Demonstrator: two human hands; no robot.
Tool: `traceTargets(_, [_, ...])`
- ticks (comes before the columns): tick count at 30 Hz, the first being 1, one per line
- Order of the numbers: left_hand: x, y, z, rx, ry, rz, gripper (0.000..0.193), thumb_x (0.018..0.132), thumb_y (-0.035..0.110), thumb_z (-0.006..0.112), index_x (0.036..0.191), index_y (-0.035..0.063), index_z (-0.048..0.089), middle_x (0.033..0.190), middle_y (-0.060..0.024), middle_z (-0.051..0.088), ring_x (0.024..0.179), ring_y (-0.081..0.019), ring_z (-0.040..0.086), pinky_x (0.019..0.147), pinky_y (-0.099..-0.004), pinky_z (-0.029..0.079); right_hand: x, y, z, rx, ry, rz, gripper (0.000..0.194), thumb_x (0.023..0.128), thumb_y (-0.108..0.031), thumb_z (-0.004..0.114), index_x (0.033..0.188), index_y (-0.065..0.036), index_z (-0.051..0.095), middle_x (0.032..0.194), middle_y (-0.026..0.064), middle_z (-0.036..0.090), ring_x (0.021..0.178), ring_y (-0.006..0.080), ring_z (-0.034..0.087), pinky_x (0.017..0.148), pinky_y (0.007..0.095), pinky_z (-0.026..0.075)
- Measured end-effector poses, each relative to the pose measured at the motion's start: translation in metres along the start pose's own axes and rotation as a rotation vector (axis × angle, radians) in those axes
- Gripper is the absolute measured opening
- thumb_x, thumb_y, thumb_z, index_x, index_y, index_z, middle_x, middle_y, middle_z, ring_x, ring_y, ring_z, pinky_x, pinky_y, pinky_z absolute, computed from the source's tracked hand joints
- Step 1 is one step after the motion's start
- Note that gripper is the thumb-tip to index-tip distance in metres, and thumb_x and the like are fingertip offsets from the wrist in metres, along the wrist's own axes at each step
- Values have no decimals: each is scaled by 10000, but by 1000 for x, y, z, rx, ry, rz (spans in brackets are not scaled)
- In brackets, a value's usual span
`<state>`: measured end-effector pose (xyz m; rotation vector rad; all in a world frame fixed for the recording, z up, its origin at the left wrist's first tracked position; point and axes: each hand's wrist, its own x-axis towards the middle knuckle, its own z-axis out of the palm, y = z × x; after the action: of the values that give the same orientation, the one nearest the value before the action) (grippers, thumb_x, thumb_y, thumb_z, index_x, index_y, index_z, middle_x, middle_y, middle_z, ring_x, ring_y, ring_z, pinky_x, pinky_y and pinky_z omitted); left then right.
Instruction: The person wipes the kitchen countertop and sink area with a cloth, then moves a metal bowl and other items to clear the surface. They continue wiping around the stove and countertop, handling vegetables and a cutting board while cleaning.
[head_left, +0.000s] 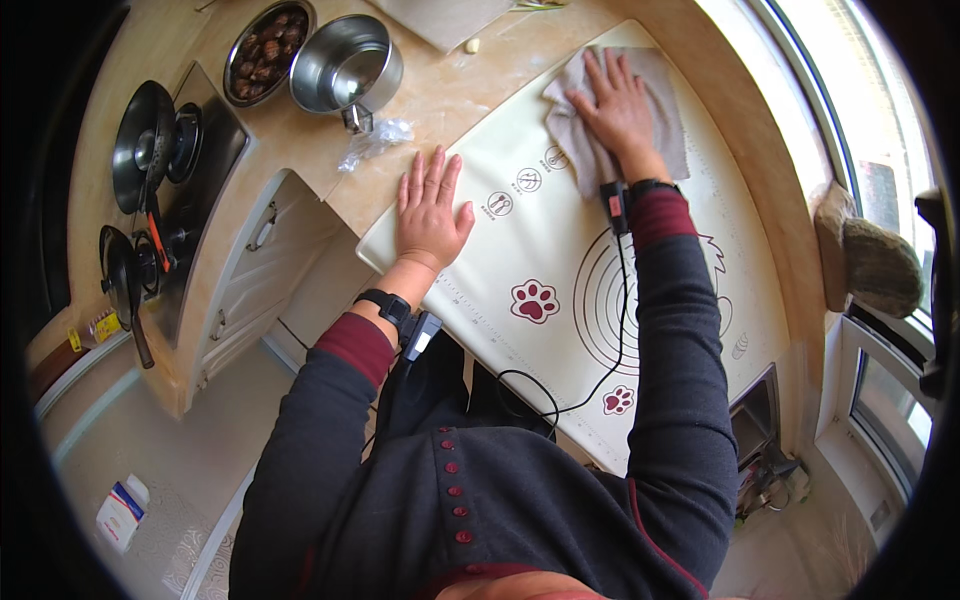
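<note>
My right hand (616, 105) lies flat, fingers spread, on a grey-beige cloth (664, 90) at the far end of a cream pastry mat (480, 285). The cloth is spread with some folds over the mat. At the mat's left edge my left hand (431, 214) rests palm down with its fingers apart, holding nothing. Paw prints, rings and small round symbols are printed on the mat. Each wrist wears a black strap with a small device, and a thin black cable runs from the right one across the mat.
A steel pot (346, 67), a bowl of dark brown pieces (270, 52) and a crumpled plastic bag (379, 139) stand on the counter beyond my left hand. Farther left, a wok (142, 146) and a lidded pan (118, 270) sit on the gas hob. Stones (881, 262) line the window at right.
</note>
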<state>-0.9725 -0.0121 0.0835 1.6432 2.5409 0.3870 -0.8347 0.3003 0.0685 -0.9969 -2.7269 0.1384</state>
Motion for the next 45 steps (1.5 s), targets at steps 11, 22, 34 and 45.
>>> traceTargets(11, [-3,-3,5,-12,59,13,711,891,343,527,1543,164,304,1614,-94,246,1493,-320,197,1193,-487,165,14,-59,27,34,36,433,851,909,-621,413,1560,-104,233,1624,166,177,1506,378,92,1192,541,120])
traceTargets(22, [17,-60,-14,-1623,-283,-93,716,1042,403,288,1565,79,-80,1638,-187,61,1520,-237,52,1212,-372,47,-85,-230,14,224,-151,186,897,822,-502,508,1533,-18,255,1611,211,181,1504,391,91,1201,537,118])
traceTargets(34, [18,-87,-59,-908,134,-112,205,898,77,553,1087,14,601,1075,-120,691,1058,-265,639,914,-350,483,-157,-297,-8,349,-138,56,709,904,-446,570,1444,-18,404,1530,201,340,1461,369,248,1170,510,254])
traceTargets(45, [-89,-113,-55,-191,52,271,431,829,103,625,1253,117,550,1216,-27,635,1225,-184,534,1142,-498,279,-105,-238,2,299,88,-80,485,878,-374,642,1217,-38,558,1351,196,514,1360,355,410,1115,493,331])
